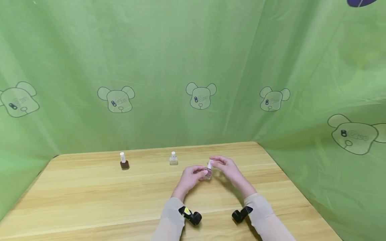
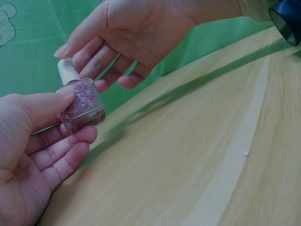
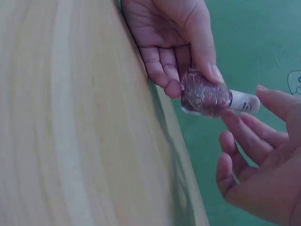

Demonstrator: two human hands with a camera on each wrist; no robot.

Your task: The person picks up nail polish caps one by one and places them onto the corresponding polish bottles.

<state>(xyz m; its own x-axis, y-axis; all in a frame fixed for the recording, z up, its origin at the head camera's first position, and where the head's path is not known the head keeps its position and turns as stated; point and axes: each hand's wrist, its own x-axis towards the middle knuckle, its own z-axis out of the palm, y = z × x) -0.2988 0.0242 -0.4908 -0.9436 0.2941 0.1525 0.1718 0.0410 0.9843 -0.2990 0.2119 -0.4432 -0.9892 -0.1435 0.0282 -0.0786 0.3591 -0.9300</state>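
Observation:
In the head view my left hand holds a small nail polish bottle just above the table, thumb on its near face. Pinkish glitter fills the clear glass, as the left wrist view shows on the bottle; its white cap points up and away. My right hand is at the cap end, fingers loosely bent. From the right wrist view, the right hand has its thumb tip close to the cap, with fingertips by the bottle's neck; whether they touch is unclear.
A dark red nail polish bottle with a white cap stands at the back left of the wooden table. A clear one stands upright near the back edge. Green curtains hang behind and to the sides.

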